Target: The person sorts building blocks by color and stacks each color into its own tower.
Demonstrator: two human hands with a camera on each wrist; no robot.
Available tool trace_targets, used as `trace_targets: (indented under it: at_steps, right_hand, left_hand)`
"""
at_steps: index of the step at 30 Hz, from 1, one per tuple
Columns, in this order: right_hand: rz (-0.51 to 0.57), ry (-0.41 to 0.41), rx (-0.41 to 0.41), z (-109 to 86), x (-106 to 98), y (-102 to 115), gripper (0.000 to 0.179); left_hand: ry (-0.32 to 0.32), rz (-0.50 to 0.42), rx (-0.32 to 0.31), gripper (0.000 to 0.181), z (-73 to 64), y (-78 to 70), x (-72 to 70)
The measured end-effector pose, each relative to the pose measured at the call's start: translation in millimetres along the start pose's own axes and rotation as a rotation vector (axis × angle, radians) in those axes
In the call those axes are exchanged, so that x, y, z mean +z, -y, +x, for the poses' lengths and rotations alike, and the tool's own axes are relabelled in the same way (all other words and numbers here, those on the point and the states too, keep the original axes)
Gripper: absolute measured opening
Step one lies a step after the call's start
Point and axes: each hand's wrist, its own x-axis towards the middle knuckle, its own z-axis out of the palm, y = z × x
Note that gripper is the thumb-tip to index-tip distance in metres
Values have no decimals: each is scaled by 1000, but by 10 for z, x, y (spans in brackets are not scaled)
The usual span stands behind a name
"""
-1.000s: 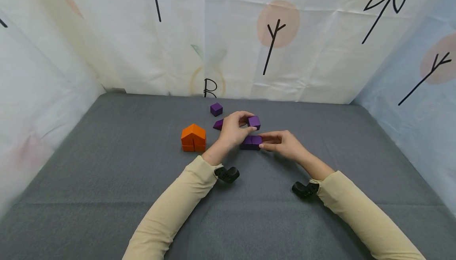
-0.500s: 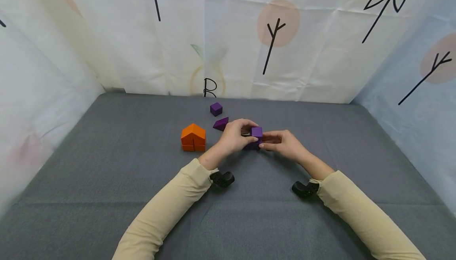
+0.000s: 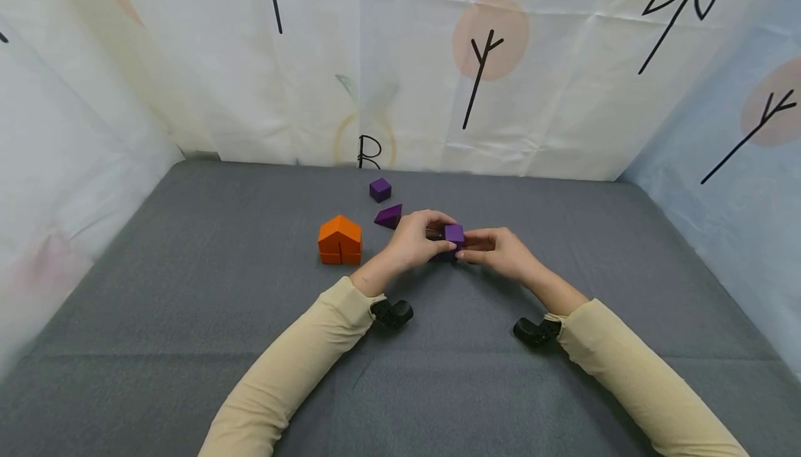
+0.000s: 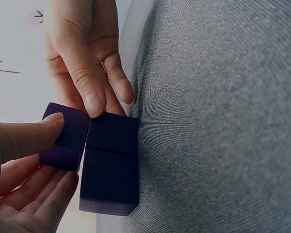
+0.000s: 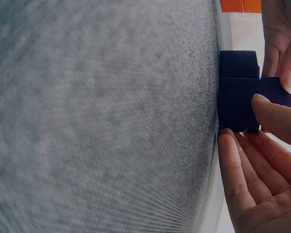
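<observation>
My left hand (image 3: 409,241) pinches a purple cube (image 3: 453,233) between thumb and fingers, on top of two purple blocks (image 4: 109,179) that sit side by side on the grey cloth. In the left wrist view a thin gap shows between the cube and the blocks below, widening at one end. At the right end of the lower pair, my right hand (image 3: 498,254) grips the nearer purple block (image 5: 237,104), thumb on its front face and fingers at its side. From the head, the left hand hides most of the lower pair.
Left of the hands stands a house-shaped stack of orange blocks (image 3: 340,240). Behind the left hand lie a purple triangular block (image 3: 389,216) and, farther back, another purple cube (image 3: 379,190). A patterned white curtain (image 3: 413,60) hangs behind the grey-covered table (image 3: 188,269).
My left hand has lowered the purple cube and brought it slightly right, onto the right end of the lower pair. The right hand has stayed in place.
</observation>
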Motion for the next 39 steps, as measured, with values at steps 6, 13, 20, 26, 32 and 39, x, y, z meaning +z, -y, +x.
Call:
trace_targets:
  at_steps: [6, 13, 20, 26, 32, 39]
  right_hand:
    - [-1, -3, 8, -6, -5, 12, 45]
    - [0, -7, -11, 4, -4, 1, 45]
    - [-7, -7, -15, 11, 4, 3, 45]
    - [5, -7, -14, 13, 10, 3, 45]
    - [6, -11, -18, 16, 14, 2, 44]
    - [-7, -13, -19, 20, 14, -5, 44]
  left_hand:
    - [10, 11, -6, 34, 10, -10, -11]
    - [14, 16, -13, 34, 18, -6, -14]
    - [26, 35, -8, 34, 25, -9, -21]
    - [35, 46, -7, 34, 31, -13, -28]
    - [50, 52, -9, 34, 37, -18, -36]
    - [55, 54, -11, 35, 36, -35, -49]
